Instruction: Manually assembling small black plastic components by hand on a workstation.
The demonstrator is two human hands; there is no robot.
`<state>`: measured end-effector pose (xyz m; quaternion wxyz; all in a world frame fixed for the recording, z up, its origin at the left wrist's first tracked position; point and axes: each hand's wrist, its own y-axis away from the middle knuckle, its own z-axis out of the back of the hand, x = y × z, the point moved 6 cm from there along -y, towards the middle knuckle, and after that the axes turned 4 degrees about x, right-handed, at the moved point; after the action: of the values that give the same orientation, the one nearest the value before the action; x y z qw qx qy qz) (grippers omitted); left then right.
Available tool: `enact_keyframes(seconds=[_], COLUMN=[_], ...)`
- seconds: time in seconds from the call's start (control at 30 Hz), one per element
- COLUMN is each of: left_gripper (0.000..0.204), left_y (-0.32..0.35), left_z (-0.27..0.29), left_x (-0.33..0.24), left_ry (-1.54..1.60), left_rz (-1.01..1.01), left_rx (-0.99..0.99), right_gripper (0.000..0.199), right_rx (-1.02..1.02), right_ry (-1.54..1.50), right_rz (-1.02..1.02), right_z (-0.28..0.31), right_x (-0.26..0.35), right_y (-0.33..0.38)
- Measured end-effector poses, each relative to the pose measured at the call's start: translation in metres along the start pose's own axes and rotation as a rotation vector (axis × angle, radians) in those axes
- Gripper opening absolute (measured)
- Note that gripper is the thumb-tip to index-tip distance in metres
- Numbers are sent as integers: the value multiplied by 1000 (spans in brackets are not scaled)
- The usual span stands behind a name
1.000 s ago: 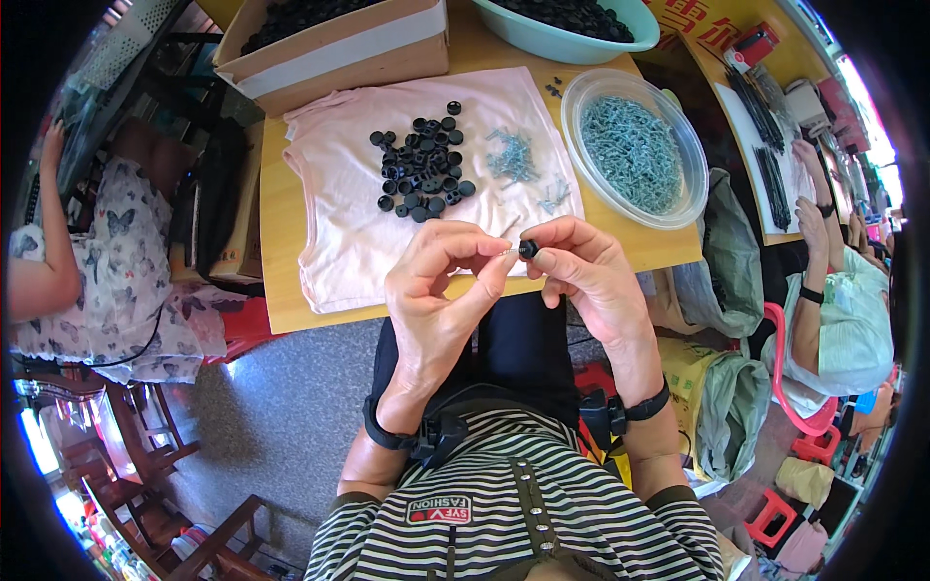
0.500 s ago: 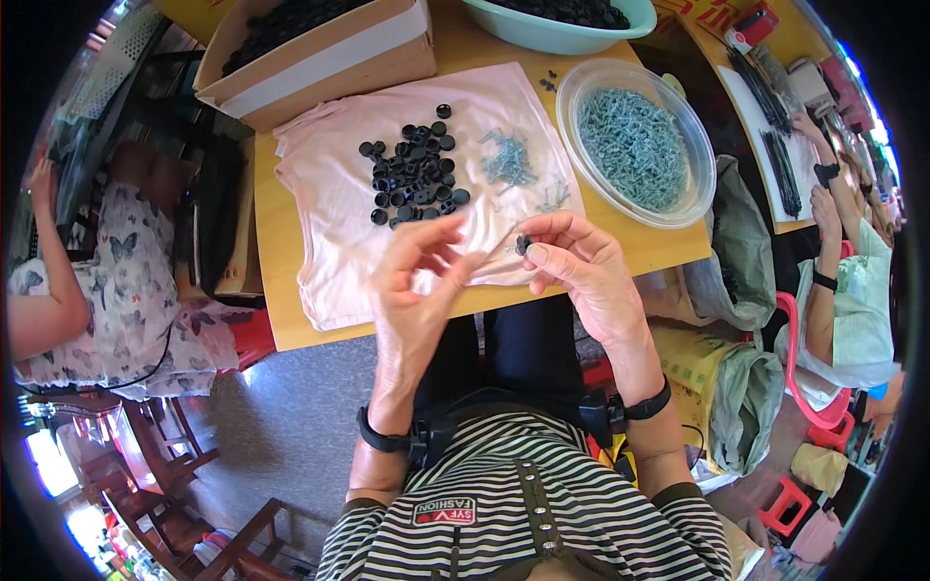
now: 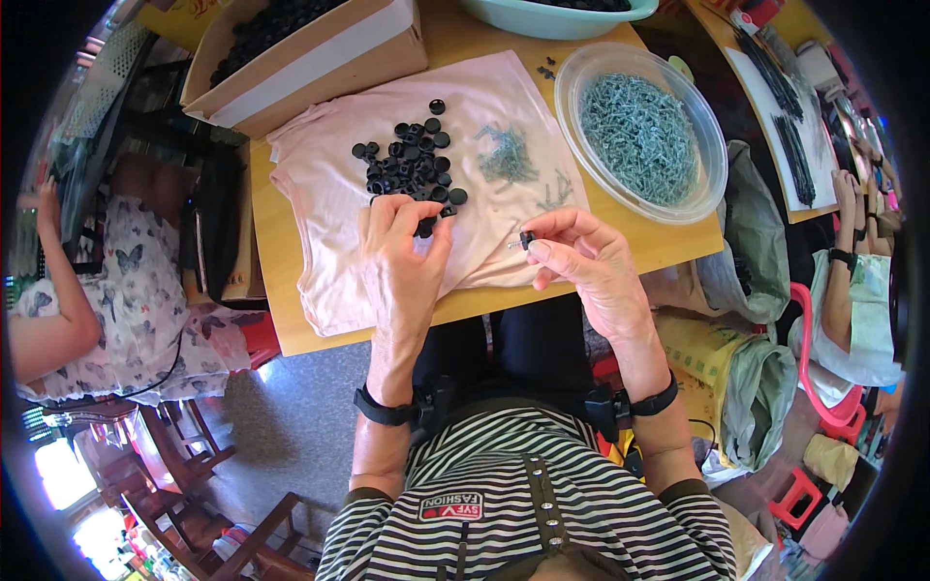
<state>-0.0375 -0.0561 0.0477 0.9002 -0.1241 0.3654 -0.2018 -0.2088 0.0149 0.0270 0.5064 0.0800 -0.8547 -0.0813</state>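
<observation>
While your right grip (image 3: pixel 593 269) pinches a small black cap (image 3: pixel 527 239) between thumb and fingertips, a silvery screw (image 3: pixel 514 245) pokes from that cap toward the left. Your left grip (image 3: pixel 400 263) curls over the near edge of the cap pile (image 3: pixel 412 155) on the pink cloth (image 3: pixel 329 194); whether it has closed on one, you cannot tell.
</observation>
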Motion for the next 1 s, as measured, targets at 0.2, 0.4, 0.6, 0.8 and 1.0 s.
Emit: enact_keyframes(seconds=[0.2,0.4,0.6,0.8,1.0], left_gripper=[19,21,20,20,28], left_y=[11,24,26,29,29], left_z=[4,-5,5,8,10], left_x=[-11,-18,-30,-29,-29], left_ry=[643,1110,1188,1240,1159], left_rz=[94,148,167,218,233], left_rx=[38,77,65,85,107], right_gripper=[20,23,19,19,19], right_rx=[33,81,48,58,60], right_ry=[154,70,119,109,145], right_rz=[195,292,322,310,333], right_z=[-24,-37,-40,-43,-44], right_x=[14,19,25,26,29], right_y=[5,12,19,23,23])
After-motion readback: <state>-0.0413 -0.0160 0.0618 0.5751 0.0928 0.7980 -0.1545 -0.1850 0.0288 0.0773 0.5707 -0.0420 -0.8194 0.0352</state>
